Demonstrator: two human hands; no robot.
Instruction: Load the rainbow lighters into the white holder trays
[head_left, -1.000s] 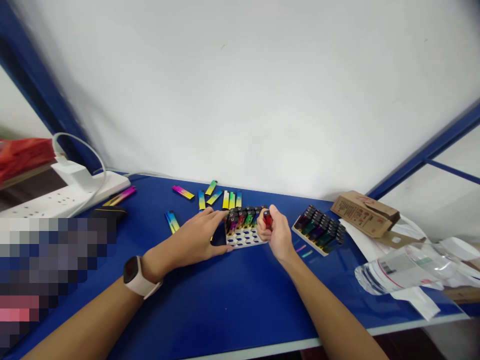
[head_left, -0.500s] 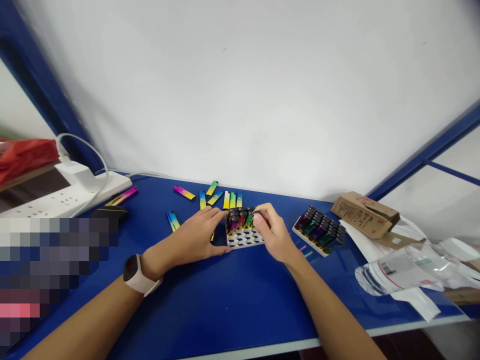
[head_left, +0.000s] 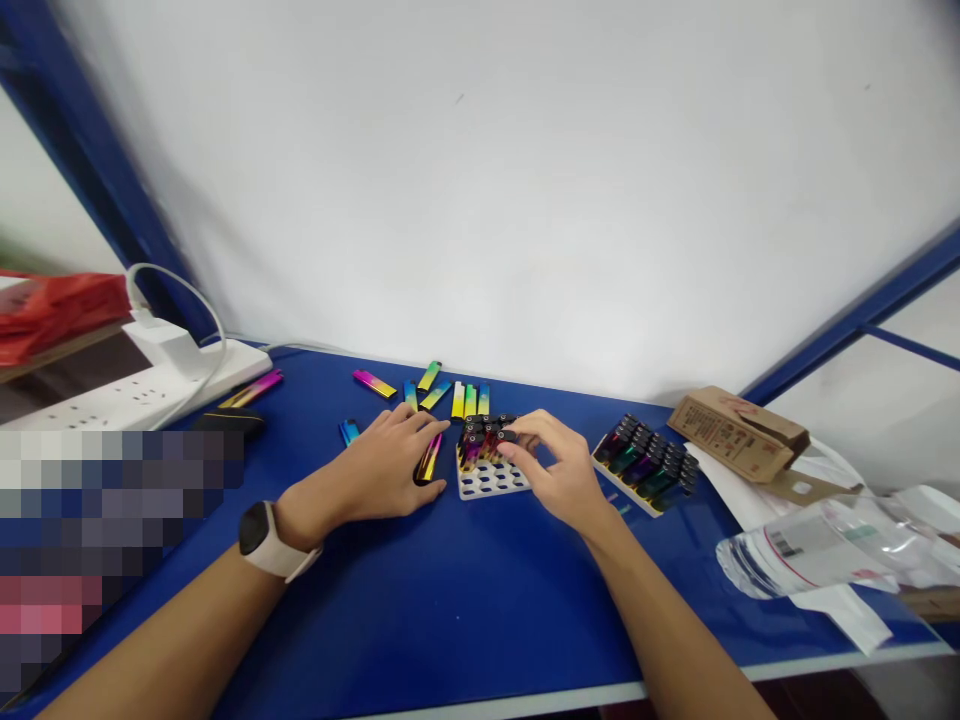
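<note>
On my screen the blue table (head_left: 450, 620) fills the lower view, with a white power strip (head_left: 142, 395) at its left end and a cardboard box (head_left: 739, 435) and crumpled plastic wrap (head_left: 817, 545) at its right. Mid-table sits a white holed tray (head_left: 491, 483), its back rows packed with upright black-topped lighters (head_left: 480, 442). A second full tray (head_left: 645, 465) lies to its right, and loose lighters (head_left: 442, 397) lie flat behind. The right hand (head_left: 562, 475) reaches over the first tray, fingertips (head_left: 510, 438) touching the lighter tops; I can't tell if they grip one. The left hand (head_left: 375, 470) rests with fingers spread, just beside a single lying lighter (head_left: 428, 460).
</note>
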